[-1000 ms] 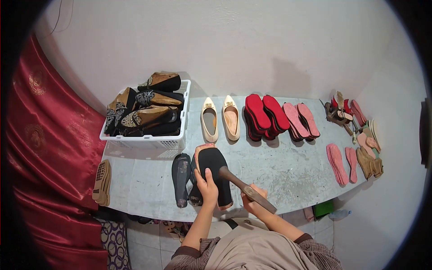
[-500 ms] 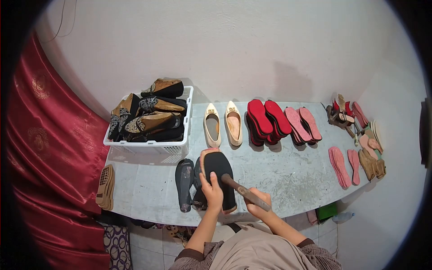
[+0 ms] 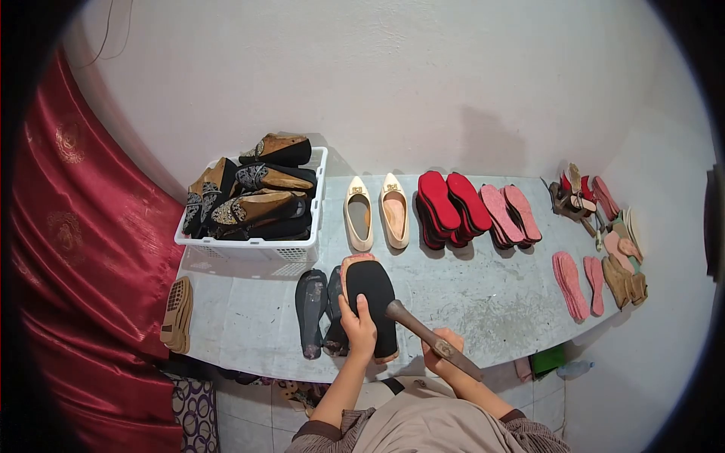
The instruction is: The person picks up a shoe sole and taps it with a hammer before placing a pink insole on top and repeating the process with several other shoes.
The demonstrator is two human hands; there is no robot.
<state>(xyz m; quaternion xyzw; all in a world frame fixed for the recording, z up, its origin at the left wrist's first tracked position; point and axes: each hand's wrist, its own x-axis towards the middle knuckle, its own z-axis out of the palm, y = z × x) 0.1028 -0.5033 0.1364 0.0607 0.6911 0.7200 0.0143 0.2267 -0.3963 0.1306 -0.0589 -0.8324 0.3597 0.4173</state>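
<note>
My left hand (image 3: 359, 329) grips a shoe (image 3: 370, 291) with its black sole facing up and a tan-pink rim, held over the near part of the table. The thumb lies on the sole; the fingers go round the left side. In my right hand (image 3: 442, 349) is a hammer (image 3: 419, 326) with a worn brown surface. Its round face is just off the right side of the sole, without touching it. Left of the held shoe lie a dark shoe (image 3: 310, 313) and another dark one (image 3: 334, 302), partly hidden by it.
A white basket (image 3: 226, 248) holds several black shoes on wooden lasts. Behind my hands stand cream shoes (image 3: 361, 234), stacked red soles (image 3: 438, 200) and pink soles (image 3: 502, 215). Tan soles (image 3: 177, 317) lie left, more pink ones (image 3: 570, 283) right. A red curtain (image 3: 98, 287) hangs left.
The hammer has lifted from the middle of the sole and shifted right and toward me. My left hand keeps the shoe in nearly the same place.
</note>
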